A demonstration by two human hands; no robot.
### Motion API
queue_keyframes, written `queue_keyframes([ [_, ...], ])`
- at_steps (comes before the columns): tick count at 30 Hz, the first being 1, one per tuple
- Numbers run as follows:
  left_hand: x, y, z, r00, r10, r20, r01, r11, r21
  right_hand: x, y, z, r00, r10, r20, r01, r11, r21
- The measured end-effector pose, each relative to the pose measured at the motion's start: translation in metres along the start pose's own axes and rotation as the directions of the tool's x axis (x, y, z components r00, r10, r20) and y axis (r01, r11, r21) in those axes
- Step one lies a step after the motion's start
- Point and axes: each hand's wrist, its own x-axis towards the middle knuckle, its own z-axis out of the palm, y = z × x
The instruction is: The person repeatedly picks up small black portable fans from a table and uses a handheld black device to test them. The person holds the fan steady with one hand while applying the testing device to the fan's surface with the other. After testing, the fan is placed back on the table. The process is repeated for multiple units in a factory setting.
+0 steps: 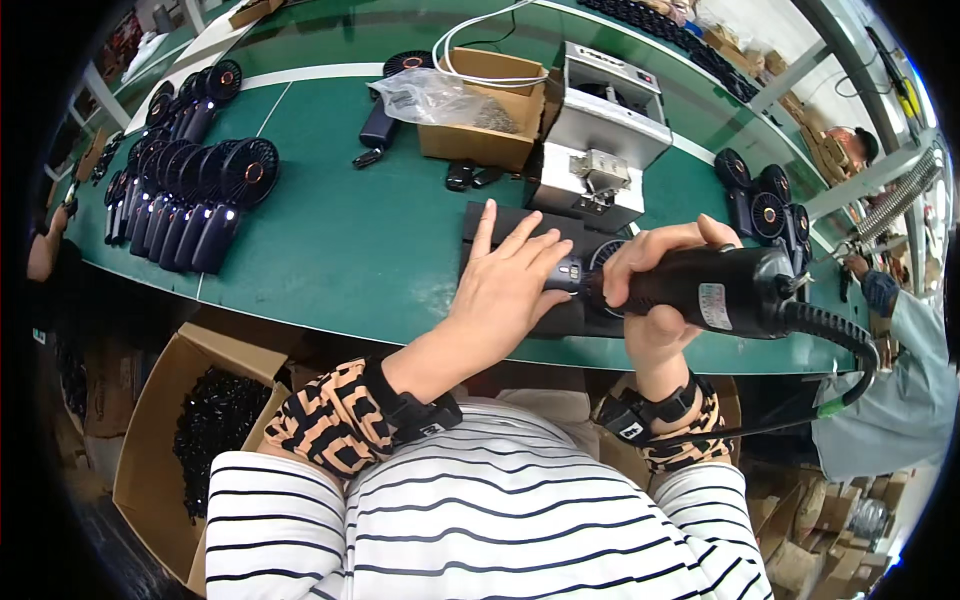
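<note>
A dark handheld fan (pixel 569 272) lies on a black pad (pixel 478 222) at the table's near edge. My left hand (pixel 505 285) rests flat over the fan's handle, fingers spread, pressing it against the pad. In my right hand (pixel 655 265) is a black electric screwdriver (pixel 735 290), held nearly level, its front end over the fan's round head (pixel 606 258). My fingers and the tool hide the tip, so contact cannot be told. A ribbed black cable (pixel 850 345) curves down from the tool's rear.
Rows of dark fans (pixel 205 225) stand at the left, and more fans (pixel 768 212) at the right. Beyond the pad are a metal machine (pixel 610 125) and an open cardboard box (pixel 475 145) of small screws. Below left sits a carton (pixel 150 470) of black parts. Another person's sleeve (pixel 890 370) shows right.
</note>
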Motion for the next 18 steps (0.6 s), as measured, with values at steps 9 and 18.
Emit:
queue_keyframes([
  [9, 0.001, -0.002, 0.002, 0.999, 0.014, -0.049, -0.016, 0.999, -0.03, 0.054, -0.026, -0.016, 0.999, 0.035, 0.038, -0.029, 0.991, -0.128],
  [18, 0.002, 0.0, 0.001, 0.999, -0.028, -0.037, 0.026, 0.998, -0.062, 0.065, -0.018, -0.011, 0.998, -0.055, 0.019, 0.055, 0.998, 0.006],
])
